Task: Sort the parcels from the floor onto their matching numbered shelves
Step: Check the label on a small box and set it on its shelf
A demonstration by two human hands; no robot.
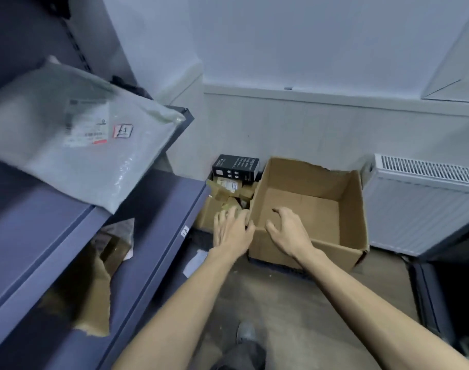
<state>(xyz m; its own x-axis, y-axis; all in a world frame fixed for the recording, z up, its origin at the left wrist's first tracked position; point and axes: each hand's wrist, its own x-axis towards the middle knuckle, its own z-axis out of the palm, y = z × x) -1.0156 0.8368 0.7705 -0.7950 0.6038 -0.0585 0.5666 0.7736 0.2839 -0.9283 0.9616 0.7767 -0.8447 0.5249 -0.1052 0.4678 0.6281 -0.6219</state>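
Down on the floor ahead of me, both of my bare hands reach toward two brown cardboard boxes that stand side by side against the white panelled wall. My left hand (232, 228) hovers over the near corner of the smaller open cardboard box (205, 217), fingers spread and nearly straight, holding nothing; its fingertips lie just over the jumble of small brown parcels (228, 189) inside, though motion blur keeps me from telling whether they touch. My right hand (288, 231) hangs over the near wall of the large open brown cardboard box (308, 209), fingers loosely curled like a claw with the thumb spread wide, gripping nothing; I cannot tell whether the palm touches the rim. A black rectangular carton with white print (235, 168) lies on top of the parcels at the far side of the smaller box.

To my left stands a dark blue metal shelving unit (153, 236), with a small white tag marked 3 (185, 231) on the edge of one shelf. A pale grey plastic mailer bag with a printed label (81, 134) rests on the upper shelf, its corner overhanging the edge. Torn brown cardboard packaging (94, 284) sits on the shelf below. A white ribbed radiator (425, 204) is mounted on the wall to the right of the large box.
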